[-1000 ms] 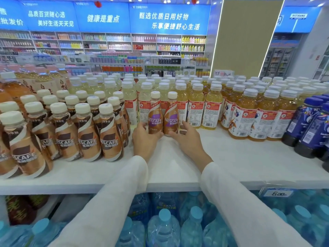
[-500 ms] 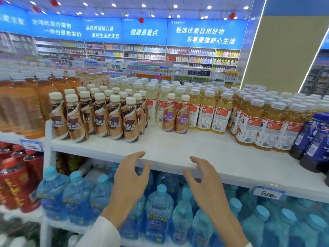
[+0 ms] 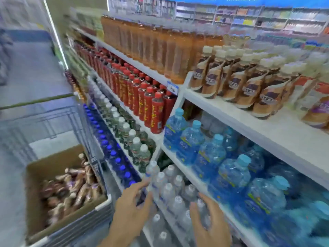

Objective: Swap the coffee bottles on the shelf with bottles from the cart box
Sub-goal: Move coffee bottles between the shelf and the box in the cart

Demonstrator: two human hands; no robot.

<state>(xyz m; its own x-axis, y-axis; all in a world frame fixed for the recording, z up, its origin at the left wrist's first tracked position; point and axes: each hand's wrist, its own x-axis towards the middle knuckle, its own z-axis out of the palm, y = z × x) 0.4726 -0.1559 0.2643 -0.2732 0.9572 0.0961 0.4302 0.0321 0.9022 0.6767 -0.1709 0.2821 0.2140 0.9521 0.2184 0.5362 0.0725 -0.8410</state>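
Lying jumbled in cart box [image 3: 53,163], coffee bottles [image 3: 74,189] sit left of left hand [image 3: 131,207], farther from right hand [image 3: 210,220]; both empty, fingers spread.

- amber tea bottles [image 3: 160,45]: tall, packed rows on the top level, blurred
- red-capped bottles [image 3: 142,97]: red labels, rows one level below the amber ones
- price tag [image 3: 172,88]: white with blue edge, on the rail between those two levels
- big blue water bottles [image 3: 210,154]: light-blue caps, right of the red ones
- small clear water bottles [image 3: 170,189]: white caps, bottom centre
- blue-capped dark bottles [image 3: 110,145]: one long row, beside greenish white-capped bottles [image 3: 131,139]
- pale drinks [image 3: 306,81]: red-and-white labels, far right, blurred
- back-wall racks [image 3: 249,16]: mixed goods, unreadable
- grey floor [image 3: 32,68]: left
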